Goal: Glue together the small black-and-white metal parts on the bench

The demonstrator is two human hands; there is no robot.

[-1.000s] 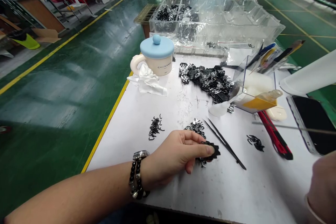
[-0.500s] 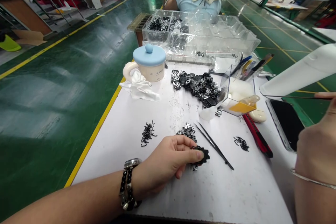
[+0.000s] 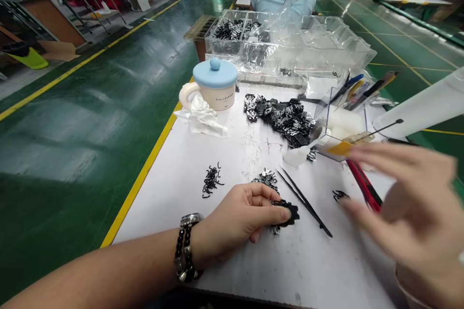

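Between the thumb and fingers of my left hand (image 3: pixel 239 217) is a flat black piece with notched edges (image 3: pixel 290 213). A small pile of shiny metal and black bits (image 3: pixel 266 179) lies just behind that hand, partly hidden by it. Black tweezers (image 3: pixel 306 205) rest on the table to its right. My right hand (image 3: pixel 409 198), blurred, is in the air at the right with thumb and fingers apart and nothing seen in it. Near its fingertips, a thin black stick (image 3: pixel 386 128) leans out of a small bottle in a clear holder (image 3: pixel 339 123). Tiny black hooked pieces (image 3: pixel 340 195) lie by its thumb.
More black hooked pieces (image 3: pixel 211 181) lie at the left. Behind are a lidded mug (image 3: pixel 217 94), crumpled tissue (image 3: pixel 203 118), a heap of black parts (image 3: pixel 282 118) and clear trays (image 3: pixel 253 50). A red cutter (image 3: pixel 364 186) and a white cylinder (image 3: pixel 424 104) are at the right. Another person sits ahead.
My right hand has let go of the thin black stick, which now leans in the holder, and has moved left over the table. My left hand keeps its grip; the view has shifted slightly.
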